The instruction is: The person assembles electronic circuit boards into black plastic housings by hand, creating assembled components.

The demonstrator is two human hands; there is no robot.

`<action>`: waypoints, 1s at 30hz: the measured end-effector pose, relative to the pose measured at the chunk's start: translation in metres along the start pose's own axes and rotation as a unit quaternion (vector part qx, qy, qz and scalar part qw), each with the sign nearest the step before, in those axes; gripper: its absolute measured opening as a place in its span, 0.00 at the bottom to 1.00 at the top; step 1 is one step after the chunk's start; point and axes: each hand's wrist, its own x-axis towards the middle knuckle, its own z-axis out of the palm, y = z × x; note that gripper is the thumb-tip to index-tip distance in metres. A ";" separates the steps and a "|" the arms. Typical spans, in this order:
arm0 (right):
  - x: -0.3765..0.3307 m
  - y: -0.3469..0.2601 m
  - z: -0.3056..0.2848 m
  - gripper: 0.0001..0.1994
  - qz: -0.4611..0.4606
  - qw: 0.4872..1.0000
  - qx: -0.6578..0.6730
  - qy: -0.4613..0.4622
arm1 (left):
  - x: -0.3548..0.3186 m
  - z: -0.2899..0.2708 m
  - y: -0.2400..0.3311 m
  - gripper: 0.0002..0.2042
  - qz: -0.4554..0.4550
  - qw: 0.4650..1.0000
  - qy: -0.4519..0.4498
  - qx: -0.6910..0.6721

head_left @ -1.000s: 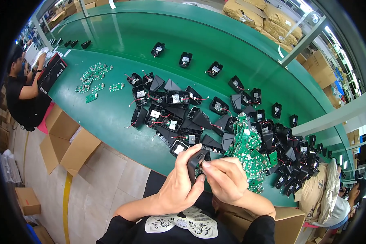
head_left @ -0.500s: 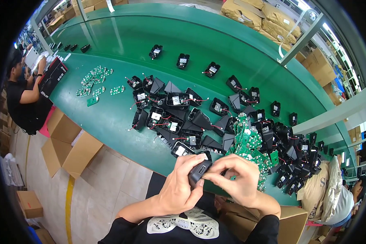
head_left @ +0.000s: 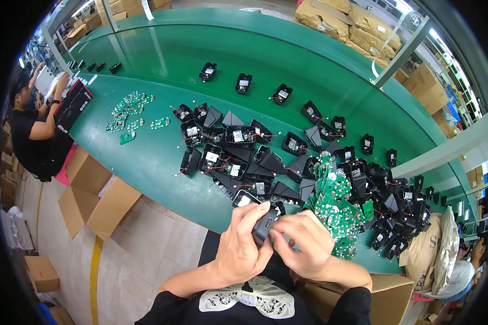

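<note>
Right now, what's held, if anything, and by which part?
The left hand holds a black plastic housing by its outer sides, between thumb and fingers. The right hand has fingers at the housing's right edge; grip there unclear.

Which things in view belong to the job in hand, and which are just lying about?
Likely in use:
black housing, in the left hand
right hand, at the housing's edge
piled green circuit boards
black housings with red wires

Likely just lying about:
open cardboard box, left of the bench
brown sacks, beyond the bench
</note>
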 end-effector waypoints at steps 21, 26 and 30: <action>0.000 0.010 -0.035 0.22 -0.011 0.988 -0.050 -0.148 | 0.003 -0.017 0.002 0.29 -0.344 0.810 -0.180 -0.438; 0.004 0.011 -0.032 0.22 -0.016 0.985 -0.062 -0.158 | 0.002 -0.014 -0.001 0.29 -0.317 0.836 -0.185 -0.409; 0.007 0.010 -0.033 0.22 -0.077 0.970 -0.161 -0.165 | 0.005 -0.013 0.000 0.28 -0.324 0.830 -0.186 -0.415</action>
